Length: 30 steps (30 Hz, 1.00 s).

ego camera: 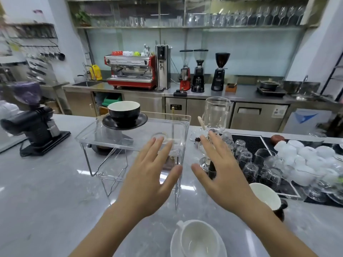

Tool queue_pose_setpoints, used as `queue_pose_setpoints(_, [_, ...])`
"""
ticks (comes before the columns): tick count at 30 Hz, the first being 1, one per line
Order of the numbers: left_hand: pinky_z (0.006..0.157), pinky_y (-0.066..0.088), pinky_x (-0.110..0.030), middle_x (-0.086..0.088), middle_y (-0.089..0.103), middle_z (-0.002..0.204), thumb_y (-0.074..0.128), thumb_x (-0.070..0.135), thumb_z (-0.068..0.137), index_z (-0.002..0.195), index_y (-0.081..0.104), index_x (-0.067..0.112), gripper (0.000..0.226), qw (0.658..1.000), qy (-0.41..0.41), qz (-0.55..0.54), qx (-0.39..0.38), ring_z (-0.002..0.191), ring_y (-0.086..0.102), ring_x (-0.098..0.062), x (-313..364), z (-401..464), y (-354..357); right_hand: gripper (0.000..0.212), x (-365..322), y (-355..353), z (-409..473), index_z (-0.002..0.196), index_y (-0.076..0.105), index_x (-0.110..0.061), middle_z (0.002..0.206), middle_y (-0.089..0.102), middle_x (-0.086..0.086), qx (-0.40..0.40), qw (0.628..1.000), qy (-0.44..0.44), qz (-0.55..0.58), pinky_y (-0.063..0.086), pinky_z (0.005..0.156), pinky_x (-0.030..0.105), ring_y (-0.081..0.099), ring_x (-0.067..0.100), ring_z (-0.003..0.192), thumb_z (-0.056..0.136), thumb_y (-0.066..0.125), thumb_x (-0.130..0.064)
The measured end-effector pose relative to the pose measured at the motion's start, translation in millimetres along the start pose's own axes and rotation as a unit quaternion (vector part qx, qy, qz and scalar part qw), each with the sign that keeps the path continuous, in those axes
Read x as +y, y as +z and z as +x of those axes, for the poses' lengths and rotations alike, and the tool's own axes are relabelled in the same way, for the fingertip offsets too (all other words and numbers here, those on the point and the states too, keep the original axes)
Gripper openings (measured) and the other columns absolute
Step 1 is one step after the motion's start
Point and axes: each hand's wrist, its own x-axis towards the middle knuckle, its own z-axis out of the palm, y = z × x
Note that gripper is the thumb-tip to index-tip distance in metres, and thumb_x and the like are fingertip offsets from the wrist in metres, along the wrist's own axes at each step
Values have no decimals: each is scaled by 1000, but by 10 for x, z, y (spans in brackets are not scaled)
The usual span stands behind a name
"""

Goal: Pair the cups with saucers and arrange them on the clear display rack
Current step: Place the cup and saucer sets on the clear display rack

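A grey marble counter (46,191) filled the lower frame. Across the middle ran a stainless steel back counter (213,93) bearing a red espresso machine (130,70). Glassware shelves (185,15) lined the top, white walls at both sides.

black cup (123,111) on saucer (124,121) atop clear rack (130,143); both hands flat, empty.

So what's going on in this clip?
A person is setting cups and saucers on a clear rack. One black cup already sits on its saucer on the rack's top. Both hands, left and right, are open and empty. A white cup on a saucer waits on the counter below.
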Motion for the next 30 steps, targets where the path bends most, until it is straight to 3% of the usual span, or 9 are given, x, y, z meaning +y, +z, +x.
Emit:
queue_pose_setpoints(5, [121,25,-29,6,41,159,41,54,96,148,52,17,65,999,-5,-50,13,152,29,-13,105,-408,238,73,117,227,-515,157,22,-32,166,9,-16,3,997,61,50,11,127,35,-1,0,153,93,47,-55])
queue_pose_setpoints(9, [117,33,-31,-2,53,151,50,46,95,140,60,10,58,998,-8,-69,11,145,43,-22,91,-675,473,70,266,390,-853,152,18,-43,165,10,-20,-14,991,110,71,11,124,28,2,-3,152,91,50,-53])
queue_pose_setpoints(11, [117,34,-32,1,53,150,50,47,94,140,59,12,58,996,-22,-84,-8,144,44,-21,63,-804,604,69,346,477,-1015,148,13,-50,163,6,-26,-33,988,130,71,9,122,25,-1,-7,151,92,53,-54])
queue_pose_setpoints(14, [115,33,-32,13,45,151,46,56,94,144,56,20,62,992,-71,-94,-36,146,38,-12,-5,-988,812,72,492,612,-1240,150,13,-48,157,0,-34,-68,980,178,64,7,123,24,-5,-14,147,94,56,-50])
queue_pose_setpoints(17, [115,33,-30,13,46,150,45,60,92,145,54,23,66,986,-107,-103,-71,142,37,-6,-80,-1106,977,73,601,704,-1406,156,15,-40,162,1,-27,-112,965,231,61,6,123,23,-3,-9,148,95,53,-52])
queue_pose_setpoints(20, [115,22,-19,17,40,154,51,60,95,150,47,26,65,977,-137,-109,-118,144,31,-1,-145,-1214,1137,73,689,775,-1546,158,16,-36,165,3,-20,-146,949,272,63,8,121,22,1,-2,151,96,51,-52])
queue_pose_setpoints(24, [112,18,-13,11,42,156,54,56,95,152,44,26,65,970,-153,-118,-146,134,26,8,-199,-1290,1274,73,767,829,-1629,158,18,-33,166,9,-16,-154,936,309,74,11,120,23,4,-6,147,96,52,-51])
queue_pose_setpoints(30, [113,24,-19,13,43,155,56,59,93,151,45,25,68,957,-198,-123,-175,146,33,-7,-261,-1349,1383,75,812,873,-1705,156,17,-40,165,12,-20,-155,922,344,89,15,118,25,11,1,151,92,50,-60])
